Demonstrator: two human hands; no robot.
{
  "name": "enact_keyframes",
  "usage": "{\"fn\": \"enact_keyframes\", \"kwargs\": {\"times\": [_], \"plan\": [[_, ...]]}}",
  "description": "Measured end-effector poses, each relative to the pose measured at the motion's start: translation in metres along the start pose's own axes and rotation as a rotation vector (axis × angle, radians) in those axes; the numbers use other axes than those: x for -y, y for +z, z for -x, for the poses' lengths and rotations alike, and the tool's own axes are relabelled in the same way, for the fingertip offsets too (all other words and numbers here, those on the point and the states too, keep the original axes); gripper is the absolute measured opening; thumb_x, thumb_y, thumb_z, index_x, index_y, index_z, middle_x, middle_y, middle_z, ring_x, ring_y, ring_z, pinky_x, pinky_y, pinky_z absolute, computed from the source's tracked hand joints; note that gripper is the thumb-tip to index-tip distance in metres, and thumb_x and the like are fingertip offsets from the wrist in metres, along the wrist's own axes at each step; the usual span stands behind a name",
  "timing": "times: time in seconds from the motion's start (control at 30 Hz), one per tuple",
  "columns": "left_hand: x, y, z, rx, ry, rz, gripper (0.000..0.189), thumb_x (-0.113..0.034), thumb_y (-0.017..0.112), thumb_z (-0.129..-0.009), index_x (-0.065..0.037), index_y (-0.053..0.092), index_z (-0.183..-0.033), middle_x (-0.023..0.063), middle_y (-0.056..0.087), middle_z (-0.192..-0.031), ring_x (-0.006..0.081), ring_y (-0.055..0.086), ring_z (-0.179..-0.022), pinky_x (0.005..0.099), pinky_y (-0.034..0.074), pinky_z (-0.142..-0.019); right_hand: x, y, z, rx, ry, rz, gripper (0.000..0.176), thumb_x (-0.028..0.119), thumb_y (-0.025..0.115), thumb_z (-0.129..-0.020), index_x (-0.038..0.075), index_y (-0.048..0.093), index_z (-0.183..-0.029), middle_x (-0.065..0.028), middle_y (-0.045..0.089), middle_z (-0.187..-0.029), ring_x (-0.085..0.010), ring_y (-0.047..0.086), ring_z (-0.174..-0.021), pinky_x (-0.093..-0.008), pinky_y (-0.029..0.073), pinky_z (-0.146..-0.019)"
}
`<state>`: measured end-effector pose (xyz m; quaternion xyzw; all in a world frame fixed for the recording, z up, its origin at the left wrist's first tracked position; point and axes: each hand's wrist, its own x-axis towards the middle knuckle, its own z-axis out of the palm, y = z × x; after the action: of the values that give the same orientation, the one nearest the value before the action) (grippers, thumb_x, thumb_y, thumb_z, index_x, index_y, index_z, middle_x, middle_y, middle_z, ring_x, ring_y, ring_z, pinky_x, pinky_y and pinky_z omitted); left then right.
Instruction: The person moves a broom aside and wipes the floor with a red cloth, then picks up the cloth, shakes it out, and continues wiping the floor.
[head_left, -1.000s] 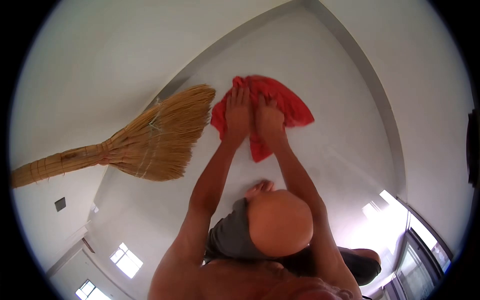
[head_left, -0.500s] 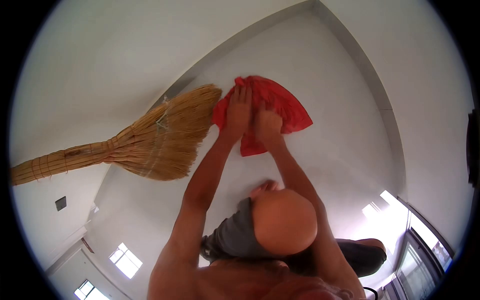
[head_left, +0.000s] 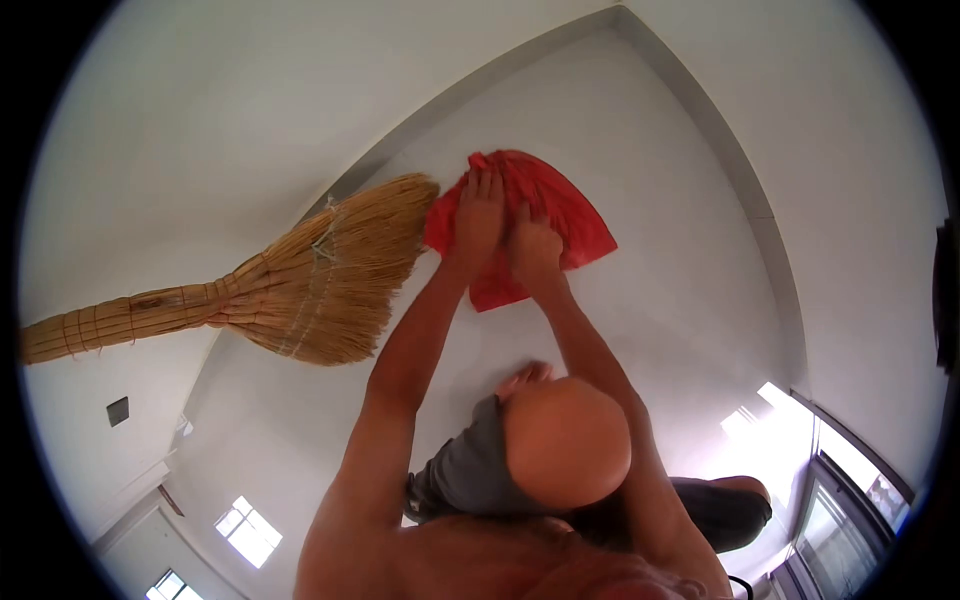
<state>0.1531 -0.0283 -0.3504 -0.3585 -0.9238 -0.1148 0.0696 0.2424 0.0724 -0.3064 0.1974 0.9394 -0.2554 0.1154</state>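
A creased, thin red plastic bag [head_left: 580, 215] lies spread on the pale floor in front of me, wider toward its right edge. My left hand [head_left: 481, 215] rests flat on its left part, fingers stretched out and pointing away from me. Close beside it, my right hand [head_left: 537, 245] presses on the middle of the bag with its fingers curled down into the red folds. The fingertips of that hand are partly hidden in the creases. To the left, the straw broom [head_left: 340, 270] has its bristle end right at the bag's left edge.
Grey skirting [head_left: 700, 115] runs along both walls and meets in a corner beyond the bag. My bent knee [head_left: 568, 440] and foot are below my arms. A glass door [head_left: 840, 530] stands at lower right, and window light [head_left: 248, 532] falls at lower left.
The bag's lower and right edges have shifted slightly left. My hands stay on the bag in almost the same place, and the broom is still there.
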Motion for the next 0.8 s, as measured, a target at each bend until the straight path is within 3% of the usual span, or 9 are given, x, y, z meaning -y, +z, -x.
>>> {"fn": "enact_keyframes", "kwargs": {"times": [0.1, 0.2, 0.27, 0.4, 0.5, 0.6, 0.73, 0.8], "plan": [[0.010, -0.003, -0.042, 0.039, -0.044, -0.011, 0.057, -0.007, 0.058, -0.091, 0.009, 0.052, -0.145, 0.0267, 0.057, -0.144, 0.0460, 0.052, -0.138, 0.0505, 0.046, -0.113, 0.009, -0.021, -0.019, -0.027, 0.031, 0.061, 0.058, 0.012, 0.067, -0.091, 0.001, 0.048, -0.144, -0.0326, 0.065, -0.117, -0.0455, 0.073, -0.096, -0.0519, 0.062, -0.078], [-0.006, -0.010, -0.006, -0.021, 0.004, 0.132, 0.061, -0.008, 0.061, -0.089, 0.009, 0.051, -0.146, 0.0279, 0.056, -0.145, 0.0472, 0.052, -0.137, 0.0499, 0.046, -0.112, -0.009, -0.016, -0.008, 0.002, 0.024, 0.045, 0.059, 0.014, 0.065, -0.093, 0.003, 0.046, -0.148, -0.0314, 0.066, -0.116, -0.0460, 0.072, -0.100, -0.0528, 0.061, -0.079], [-0.023, -0.020, 0.037, 0.008, -0.002, 0.060, 0.063, -0.007, 0.063, -0.088, 0.010, 0.050, -0.147, 0.0288, 0.055, -0.144, 0.0481, 0.052, -0.136, 0.0498, 0.047, -0.112, -0.017, 0.001, 0.030, -0.053, 0.048, 0.056, 0.060, 0.015, 0.062, -0.095, 0.004, 0.044, -0.151, -0.0315, 0.065, -0.116, -0.0464, 0.072, -0.099, -0.0533, 0.061, -0.078], [-0.025, -0.008, 0.038, 0.064, -0.006, -0.104, 0.061, -0.004, 0.063, -0.087, 0.010, 0.052, -0.145, 0.0302, 0.055, -0.143, 0.0500, 0.051, -0.136, 0.0495, 0.047, -0.111, -0.027, 0.022, 0.055, -0.089, 0.020, 0.126, 0.066, 0.016, 0.062, -0.095, 0.007, 0.040, -0.156, -0.0339, 0.059, -0.123, -0.0465, 0.073, -0.089, -0.0541, 0.060, -0.074], [-0.004, -0.014, 0.003, 0.018, 0.071, -0.043, 0.055, -0.004, 0.060, -0.089, 0.011, 0.055, -0.142, 0.0305, 0.057, -0.141, 0.0499, 0.052, -0.136, 0.0495, 0.048, -0.110, -0.012, -0.002, 0.019, 0.076, 0.081, 0.012, 0.066, 0.018, 0.059, -0.098, 0.003, 0.036, -0.159, -0.0373, 0.054, -0.133, -0.0471, 0.072, -0.098, -0.0533, 0.061, -0.075], [0.011, 0.000, -0.042, 0.073, -0.015, 0.015, 0.049, -0.004, 0.059, -0.091, 0.011, 0.057, -0.138, 0.0306, 0.058, -0.139, 0.0502, 0.052, -0.135, 0.0499, 0.047, -0.111, -0.012, -0.006, -0.002, -0.053, 0.000, -0.055, 0.072, 0.017, 0.061, -0.097, 0.003, 0.032, -0.161, -0.0355, 0.053, -0.134, -0.0469, 0.072, -0.099, -0.0530, 0.061, -0.074], [-0.013, -0.007, 0.009, 0.037, 0.083, 0.182, 0.045, -0.004, 0.057, -0.092, 0.010, 0.058, -0.136, 0.0277, 0.058, -0.141, 0.0485, 0.051, -0.135, 0.0508, 0.043, -0.115, -0.025, 0.018, 0.024, -0.151, 0.005, 0.082, 0.074, 0.018, 0.064, -0.096, 0.003, 0.032, -0.161, -0.0319, 0.055, -0.130, -0.0459, 0.072, -0.099, -0.0529, 0.061, -0.073], [-0.026, -0.032, 0.041, 0.062, 0.087, 0.219, 0.051, -0.009, 0.057, -0.095, 0.008, 0.054, -0.142, 0.0262, 0.055, -0.146, 0.0475, 0.047, -0.140, 0.0534, 0.038, -0.119, -0.027, 0.033, 0.049, -0.140, 0.015, 0.107, 0.076, 0.019, 0.066, -0.095, 0.003, 0.032, -0.161, -0.0304, 0.055, -0.130, -0.0448, 0.072, -0.098, -0.0525, 0.061, -0.071]]}}
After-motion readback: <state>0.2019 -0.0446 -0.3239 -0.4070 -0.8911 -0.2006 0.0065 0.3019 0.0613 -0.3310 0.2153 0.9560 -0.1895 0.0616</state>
